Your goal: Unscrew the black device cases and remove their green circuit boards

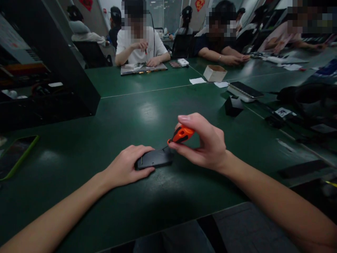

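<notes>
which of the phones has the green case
The phone lying far left, with a green rim around its dark screen. The phone under the left hand and the phone at far right show no green.

The left arm comes in from the lower left, bare, its forearm running on a slant up and to the right with the wrist held straight. The left hand [126,168] lies low, palm down, gripping a dark flat device [155,159]: the fingers curl over its far edge and the thumb lies along its near edge. The right arm enters from the lower right corner, also bare, with the wrist slightly bent. The right hand [205,142] sits higher than the left, its fingers curled and pinched on an orange-handled screwdriver [181,134]. The two hands are near each other but apart.
</notes>
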